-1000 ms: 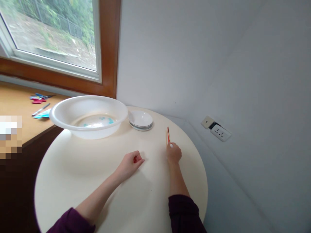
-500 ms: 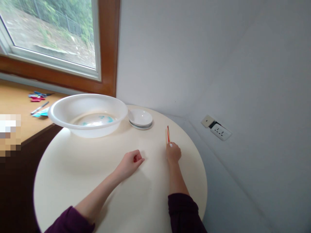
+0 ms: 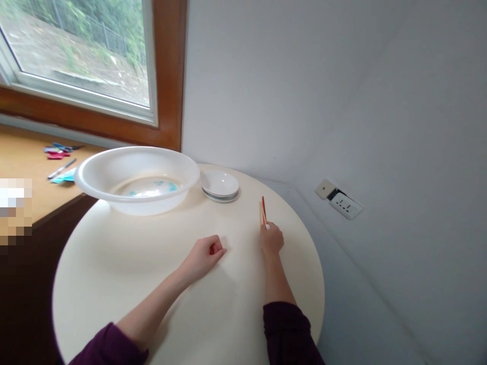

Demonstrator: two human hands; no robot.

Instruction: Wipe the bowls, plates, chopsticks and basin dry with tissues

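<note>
My right hand [image 3: 272,238] is closed around a few thin coloured sticks [image 3: 264,210], over the right side of the round table. They point away from me; one is red with a darker tip, and paler ones show beside it. Their lower ends are hidden in my fist. To the left, my left hand [image 3: 208,252] rests on the tabletop with its fingers curled in, and nothing shows in it. A stack of small white dishes [image 3: 219,182] stands beyond both hands, beside a large translucent white basin [image 3: 140,204].
The round cream table [image 3: 125,263] stands against the wall, where a power socket [image 3: 346,205] is mounted at the right. On the wooden desk [image 3: 23,152] at the left lie a pen [image 3: 62,169], a blue packet [image 3: 65,176] and small red and blue items [image 3: 58,152].
The sticks in my right hand have shifted slightly in angle, and the red one now shows more plainly. Both hands stay in almost the same place.
</note>
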